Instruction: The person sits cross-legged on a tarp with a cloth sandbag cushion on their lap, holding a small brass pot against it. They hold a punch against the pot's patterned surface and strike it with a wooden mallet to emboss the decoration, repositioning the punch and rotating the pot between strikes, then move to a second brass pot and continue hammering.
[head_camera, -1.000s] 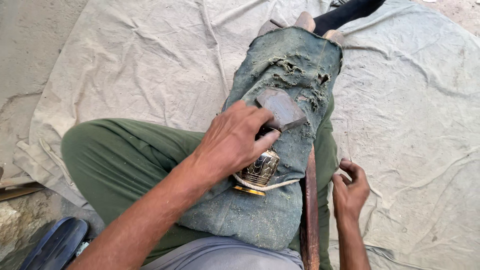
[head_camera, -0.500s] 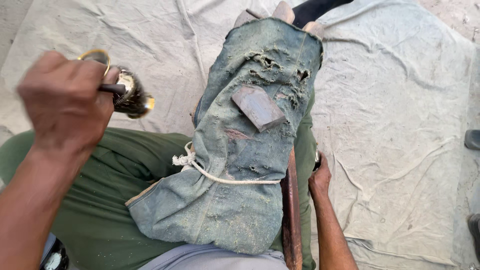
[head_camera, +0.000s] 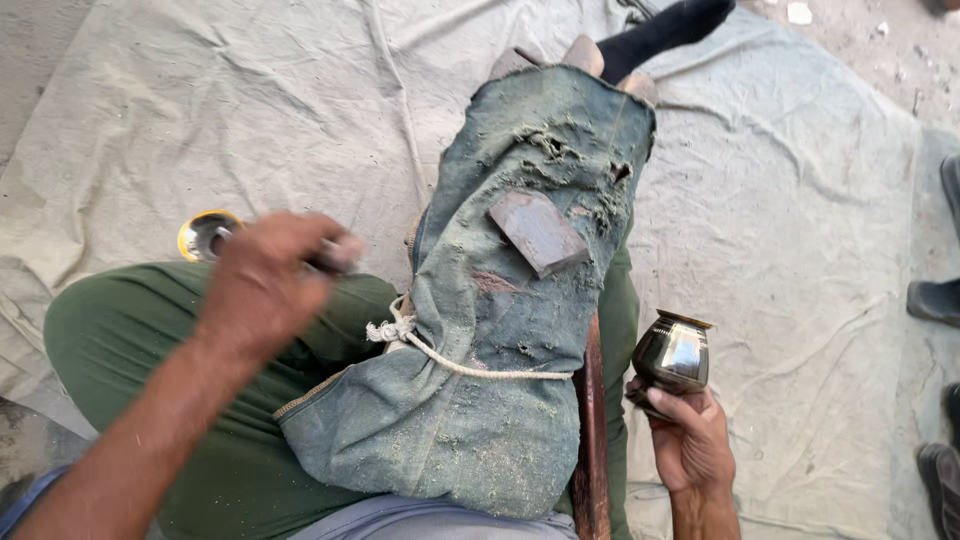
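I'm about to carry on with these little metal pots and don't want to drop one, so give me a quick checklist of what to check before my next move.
1. Right hand grip on the dark metal pot: ok, fingers hold it from below, pot upright.
2. Left hand grip: cannot tell, it is blurred; it is over a brass-rimmed pot near the ground sheet.
3. Worn denim pad on the thigh: ok, tied by a rope.
4. Flat metal block on the pad: ok, lying flat, untouched.
5. Wooden stick beside the leg: ok, clear of both hands.
6. Shoes at the right edge: ok, apart from the right hand.
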